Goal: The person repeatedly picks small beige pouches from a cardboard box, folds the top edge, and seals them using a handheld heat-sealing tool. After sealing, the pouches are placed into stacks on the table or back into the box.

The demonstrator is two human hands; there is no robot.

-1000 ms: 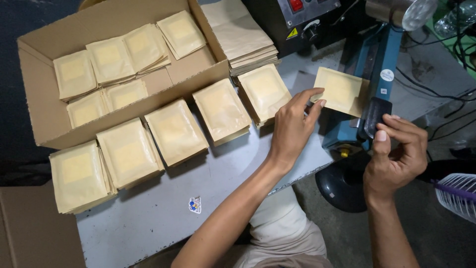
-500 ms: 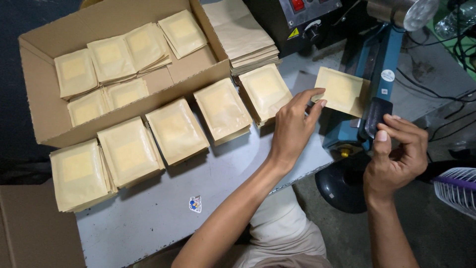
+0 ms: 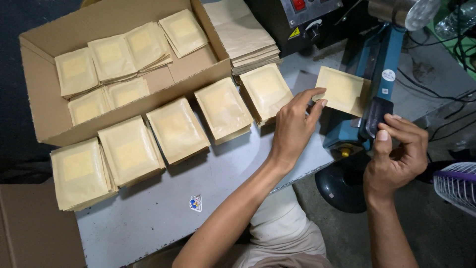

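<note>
From the head view, my left hand [image 3: 292,131] pinches the near left corner of a tan pouch [image 3: 341,90] between fingertips and thumb, holding it flat with its right edge laid into the blue sealing machine [image 3: 384,74]. My right hand [image 3: 396,159] is curled closed around the black lever handle [image 3: 375,117] at the front of that machine, thumb on top.

What worries me here is the pouch's angle: I hold it by one corner only, so it can swing as the lever comes down, and the seal would then run crooked or miss the mouth. If the edge sits too shallow under the bar, I judge the seal would land on the very lip and leave a gap. My left fingertips sit close to the bar, and a slip toward it could mean a pinch or a burn.

On the grey counter [image 3: 163,223] five stacks of like pouches [image 3: 176,130] stand in a slanted row, the nearest just beside my left wrist; a careless pull back could knock that stack [image 3: 265,92] over. Behind them an open cardboard box [image 3: 49,129] holds more pouches, and a pile of flat paper bags [image 3: 243,37] lies next to it. A white fan grille [image 3: 456,188] sits at my right; whether it is running, I cannot tell, but a draught could lift the light pouch off its line
</note>
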